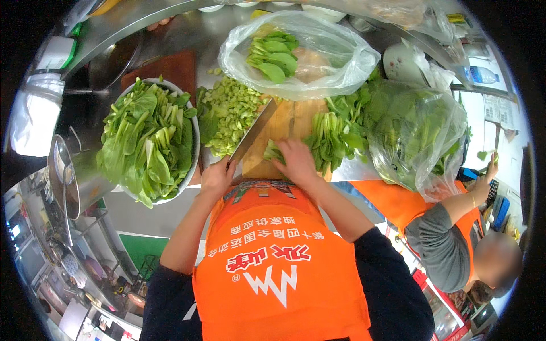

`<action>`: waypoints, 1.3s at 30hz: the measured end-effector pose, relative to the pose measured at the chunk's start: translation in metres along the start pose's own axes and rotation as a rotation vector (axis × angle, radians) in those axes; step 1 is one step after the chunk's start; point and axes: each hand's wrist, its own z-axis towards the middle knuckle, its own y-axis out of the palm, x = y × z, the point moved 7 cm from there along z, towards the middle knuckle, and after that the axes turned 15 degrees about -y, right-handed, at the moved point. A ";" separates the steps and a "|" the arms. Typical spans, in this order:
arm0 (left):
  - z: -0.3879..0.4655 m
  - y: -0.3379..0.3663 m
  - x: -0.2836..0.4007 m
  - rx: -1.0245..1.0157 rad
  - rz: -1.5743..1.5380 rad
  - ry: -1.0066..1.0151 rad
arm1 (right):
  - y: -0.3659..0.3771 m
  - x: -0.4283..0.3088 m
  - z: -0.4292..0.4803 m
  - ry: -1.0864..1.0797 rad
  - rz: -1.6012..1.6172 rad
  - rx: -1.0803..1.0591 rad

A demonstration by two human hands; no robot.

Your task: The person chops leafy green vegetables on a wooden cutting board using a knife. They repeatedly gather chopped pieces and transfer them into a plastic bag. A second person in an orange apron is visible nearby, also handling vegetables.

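My left hand [218,175] grips the handle of a kitchen knife [256,128], its wide blade slanting up and right over the left side of a wooden cutting board [294,111]. My right hand [296,163] lies on the board's near part, fingers bent over a small bunch of green leafy vegetable [273,150]. Chopped green stems [232,111] are heaped left of the blade. Just right of my right hand lie uncut leafy greens [330,136]. Beyond the board, an open clear plastic bag [341,64] holds cut leaves [275,55].
A bowl [197,147] piled with leafy greens [147,136] stands at the left over a brown board [181,64]. A clear bag of greens [409,128] lies right. A metal pan [64,179] is far left. Another person [448,243] in an orange apron is close on the right.
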 end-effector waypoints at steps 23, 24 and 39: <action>-0.001 -0.004 -0.001 0.059 -0.015 0.066 | 0.008 0.033 0.052 0.155 0.062 -0.005; -0.003 -0.007 0.000 0.065 0.012 0.064 | 0.008 0.034 0.051 0.085 0.062 0.058; -0.008 0.006 0.010 -0.030 0.046 0.013 | 0.029 0.053 0.045 0.221 0.120 0.065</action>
